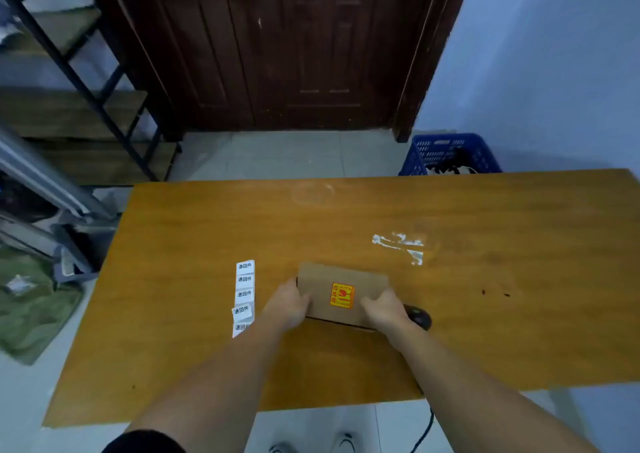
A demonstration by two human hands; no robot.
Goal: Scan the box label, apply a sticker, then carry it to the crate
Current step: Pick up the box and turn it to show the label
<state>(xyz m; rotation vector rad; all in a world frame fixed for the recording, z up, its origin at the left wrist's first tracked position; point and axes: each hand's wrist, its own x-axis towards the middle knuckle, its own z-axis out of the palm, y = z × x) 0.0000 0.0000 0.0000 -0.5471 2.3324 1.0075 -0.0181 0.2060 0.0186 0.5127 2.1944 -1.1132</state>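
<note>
We stand at a worn wooden table [346, 217], pale tiled floor beneath. Our left hand [287, 303] and right hand [386, 309] clasp the near corners of a small cardboard box [341, 279], flat on the tabletop between them; its brown top bears an orange-and-red label [342, 295]. Left of our left hand lies a strip of white stickers [244, 295]. Beyond our right hand, a blue crate [446, 148] sits on the floor; straight ahead, a dark door [277, 54].
</note>
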